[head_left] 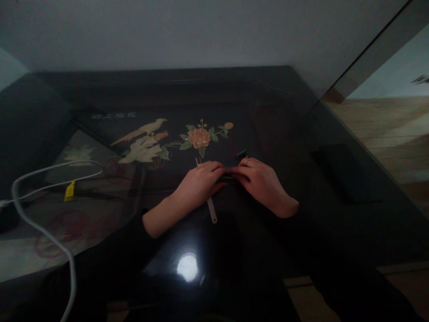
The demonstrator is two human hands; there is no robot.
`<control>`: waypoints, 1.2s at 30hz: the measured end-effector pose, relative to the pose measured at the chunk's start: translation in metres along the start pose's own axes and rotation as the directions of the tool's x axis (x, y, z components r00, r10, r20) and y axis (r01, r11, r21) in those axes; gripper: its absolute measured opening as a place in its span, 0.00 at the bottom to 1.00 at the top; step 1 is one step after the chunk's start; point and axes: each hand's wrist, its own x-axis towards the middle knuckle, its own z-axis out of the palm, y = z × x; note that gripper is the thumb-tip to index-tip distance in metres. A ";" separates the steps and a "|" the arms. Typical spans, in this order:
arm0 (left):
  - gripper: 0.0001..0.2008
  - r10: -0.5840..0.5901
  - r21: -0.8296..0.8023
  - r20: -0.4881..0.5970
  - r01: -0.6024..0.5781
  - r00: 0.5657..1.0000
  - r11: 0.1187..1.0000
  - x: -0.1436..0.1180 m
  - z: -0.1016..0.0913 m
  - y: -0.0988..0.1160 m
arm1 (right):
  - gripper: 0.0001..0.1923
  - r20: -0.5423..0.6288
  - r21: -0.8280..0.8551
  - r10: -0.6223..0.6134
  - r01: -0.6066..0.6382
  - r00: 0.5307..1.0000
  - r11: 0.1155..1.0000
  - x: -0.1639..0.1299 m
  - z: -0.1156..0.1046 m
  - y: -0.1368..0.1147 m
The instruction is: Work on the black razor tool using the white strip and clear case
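My left hand and my right hand meet over the dark glass tabletop. Their fingers are closed on a small dark object, mostly covered by the fingertips, so its kind is unclear. Under my left hand lies a slim pale tool with a hole at its near end and a small two-pronged far end. Just beyond my right fingers sticks up a small dark flat-topped piece; whether it joins the held object is hidden. A ring shows on my right hand.
A white cable with a yellow tag loops across the left side. The glossy tabletop bears a flower-and-bird picture. At the right lies a flat black rectangular thing. A pale wall stands behind.
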 end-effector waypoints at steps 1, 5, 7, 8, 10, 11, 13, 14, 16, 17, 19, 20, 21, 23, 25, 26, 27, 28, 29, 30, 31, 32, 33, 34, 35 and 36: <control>0.10 0.000 0.003 0.002 0.000 1.000 1.000 0.000 0.000 0.000 | 0.11 0.011 -0.010 -0.002 0.002 1.000 1.000 0.000 -0.001 -0.001; 0.09 0.011 0.019 0.003 -0.011 1.000 1.000 -0.001 0.001 0.000 | 0.12 0.039 -0.026 -0.001 0.002 0.999 1.000 0.000 -0.005 -0.003; 0.09 0.020 0.030 0.000 -0.020 1.000 0.999 -0.001 0.001 -0.001 | 0.12 0.028 -0.027 0.003 -0.002 1.000 1.000 -0.001 -0.006 -0.003; 0.09 0.025 0.036 0.000 -0.025 1.000 0.999 -0.001 0.001 -0.001 | 0.12 0.020 -0.029 0.003 -0.003 1.000 1.000 -0.001 -0.007 -0.003; 0.08 0.031 0.047 0.001 -0.031 1.000 0.998 -0.001 0.000 -0.001 | 0.11 0.013 -0.045 0.000 0.001 1.000 0.999 -0.002 -0.008 -0.003; 0.08 0.034 0.051 0.004 -0.034 0.999 0.998 -0.001 0.000 -0.001 | 0.11 0.019 -0.058 -0.004 0.005 1.000 0.998 -0.002 -0.009 -0.003; 0.08 0.036 0.053 0.014 -0.036 0.999 0.998 0.000 0.000 -0.001 | 0.10 0.036 -0.092 -0.013 0.016 0.999 0.996 -0.002 -0.010 -0.005; 0.08 0.035 0.053 0.020 -0.036 0.999 0.998 0.000 0.000 -0.001 | 0.11 0.046 -0.112 -0.016 0.021 0.999 0.993 -0.002 -0.010 -0.006; 0.08 0.036 0.054 0.034 -0.038 0.999 0.998 0.000 0.000 -0.001 | 0.11 0.068 -0.160 -0.022 0.033 0.997 0.987 -0.003 -0.011 -0.009; 0.09 0.039 0.055 0.038 -0.041 0.999 0.998 0.000 0.000 -0.001 | 0.12 0.080 -0.186 -0.024 0.039 0.996 0.982 -0.003 -0.012 -0.011; 0.09 0.047 0.056 0.040 -0.049 0.998 0.997 0.000 0.000 -0.001 | 0.12 0.104 -0.232 -0.027 0.051 0.994 0.971 -0.004 -0.012 -0.014; 0.09 0.051 0.053 0.036 -0.053 0.998 0.997 0.000 0.000 -0.002 | 0.12 0.113 -0.250 -0.030 0.057 0.993 0.967 -0.005 -0.012 -0.015; 0.10 0.055 0.047 0.028 -0.056 0.998 0.997 -0.001 0.000 -0.002 | 0.13 0.117 -0.263 -0.031 0.061 0.993 0.963 -0.005 -0.012 -0.016; 0.11 0.060 0.030 0.003 -0.061 0.998 0.998 -0.001 0.000 -0.002 | 0.13 0.120 -0.275 -0.033 0.065 0.992 0.959 -0.006 -0.012 -0.018; 0.12 0.061 0.028 -0.013 -0.061 0.998 0.998 -0.001 0.001 -0.003 | 0.14 0.124 -0.275 -0.033 0.067 0.992 0.959 -0.006 -0.012 -0.019; 0.12 0.061 0.034 -0.011 -0.060 0.998 0.998 -0.001 0.001 -0.003 | 0.14 0.128 -0.275 -0.033 0.067 0.991 0.959 -0.006 -0.012 -0.019; 0.12 0.059 0.043 -0.003 -0.059 0.998 0.997 -0.001 0.001 -0.003 | 0.14 0.133 -0.277 -0.029 0.065 0.991 0.959 -0.006 -0.012 -0.020; 0.11 0.057 0.052 0.008 -0.058 0.998 0.997 -0.001 0.001 -0.003 | 0.14 0.139 -0.280 -0.024 0.063 0.990 0.958 -0.006 -0.012 -0.020; 0.11 0.054 0.058 0.020 -0.055 0.998 0.997 -0.001 0.001 -0.002 | 0.14 0.145 -0.284 -0.017 0.058 0.989 0.957 -0.006 -0.012 -0.021; 0.10 0.049 0.061 0.030 -0.051 0.998 0.997 -0.001 0.001 -0.002 | 0.15 0.149 -0.288 -0.011 0.054 0.989 0.956 -0.006 -0.012 -0.021; 0.10 0.045 0.061 0.040 -0.047 0.998 0.997 0.000 0.001 -0.002 | 0.15 0.154 -0.290 -0.006 0.051 0.988 0.956 -0.006 -0.013 -0.022; 0.10 0.039 0.062 0.049 -0.042 0.998 0.997 0.000 0.001 -0.001 | 0.15 0.156 -0.293 -0.002 0.048 0.988 0.955 -0.006 -0.013 -0.022; 0.10 0.034 0.065 0.059 -0.038 0.998 0.997 0.000 0.000 -0.001 | 0.15 0.158 -0.296 -0.001 0.048 0.987 0.954 -0.006 -0.013 -0.023; 0.10 0.030 0.070 0.069 -0.034 0.997 0.997 0.000 0.000 0.000 | 0.15 0.161 -0.300 -0.001 0.049 0.987 0.953 -0.006 -0.014 -0.024; 0.10 0.027 0.077 0.080 -0.033 0.996 0.996 0.001 0.000 0.001 | 0.15 0.166 -0.306 0.003 0.049 0.986 0.951 -0.006 -0.014 -0.024; 0.10 0.023 0.086 0.091 -0.031 0.996 0.996 0.001 -0.001 0.001 | 0.15 0.173 -0.314 0.006 0.050 0.985 0.948 -0.007 -0.015 -0.025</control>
